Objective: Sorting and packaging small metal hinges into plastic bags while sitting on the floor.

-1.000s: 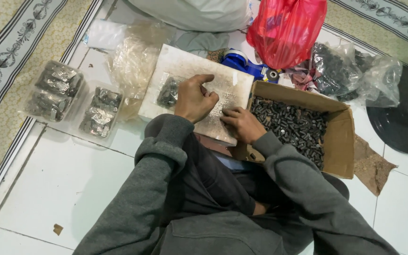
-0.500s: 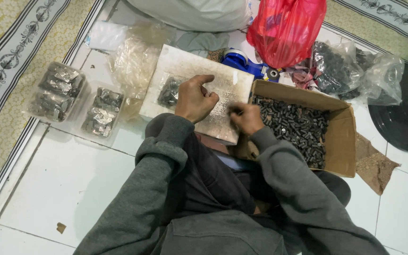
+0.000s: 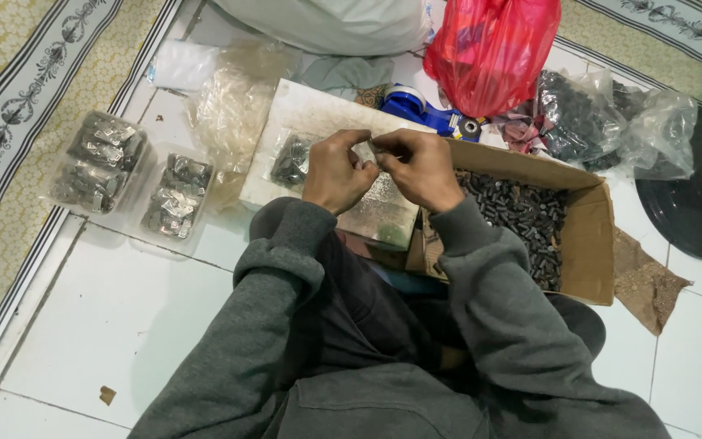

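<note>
Carpet with a yellow ground and a dark patterned border (image 3: 10,138) runs down the far left, beside the white tiled floor (image 3: 115,309). On the tiles near it lie two clear plastic packs filled with small grey metal parts (image 3: 136,183), and past them a heap of crumpled clear plastic bags (image 3: 233,106). Next comes a pale rectangular slab (image 3: 306,114) with a small clear bag of dark parts (image 3: 290,158) resting on it. Above that slab, both hands meet: the left hand (image 3: 336,172) and the right hand (image 3: 420,169), in grey sleeves, have their fingertips pressed together, pinching a small clear plastic piece (image 3: 371,146) between them; what it holds is too small to tell. Behind the hands sit a blue tape dispenser (image 3: 416,106) and a red plastic bag (image 3: 493,53). To the right, an open brown cardboard box (image 3: 587,236) is filled with small dark cylindrical metal parts (image 3: 522,219). Beyond it lie clear bags of dark parts (image 3: 591,118) and a black round disc (image 3: 700,203).
</note>
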